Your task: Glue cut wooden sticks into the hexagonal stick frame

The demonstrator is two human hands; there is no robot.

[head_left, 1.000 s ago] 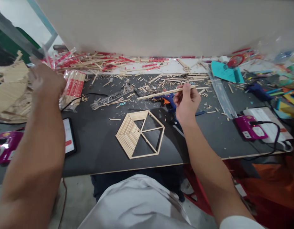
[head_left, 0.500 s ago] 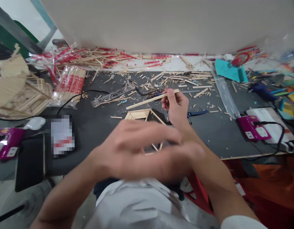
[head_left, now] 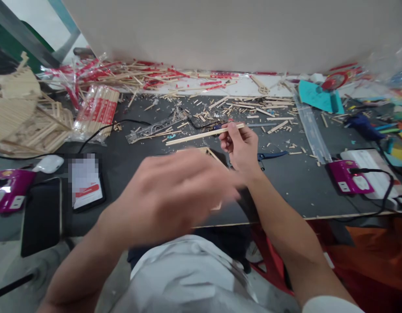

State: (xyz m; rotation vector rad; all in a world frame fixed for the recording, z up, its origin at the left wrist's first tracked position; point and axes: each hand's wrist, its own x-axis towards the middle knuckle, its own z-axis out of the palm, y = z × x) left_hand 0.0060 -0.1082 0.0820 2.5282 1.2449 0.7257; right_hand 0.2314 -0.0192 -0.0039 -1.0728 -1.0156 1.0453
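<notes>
My right hand [head_left: 240, 145] pinches a pair of pale wooden chopsticks [head_left: 194, 137] near their right end, holding them above the table. They lie almost level, their left ends a little apart. My left hand [head_left: 174, 195] hovers close to the camera at centre, smeared by motion; its fingertips and anything in them cannot be made out. Behind it is a small frame of wooden sticks [head_left: 207, 151], mostly hidden. A blue-handled tool [head_left: 274, 155] lies just right of my right wrist.
Wood offcuts [head_left: 259, 104] litter the back of the dark table. Wrapped chopsticks [head_left: 98, 111] and a large stick-built model [head_left: 18, 113] stand left. Two phones [head_left: 41, 217] lie front left. A purple power adapter [head_left: 349, 177], clear plastic strip [head_left: 313, 121] and teal paper [head_left: 320, 98] are right.
My left hand has moved slightly left and its fingers look closer together. The left ends of the chopsticks have shifted left and spread a little, while my right hand has stayed nearly in place.
</notes>
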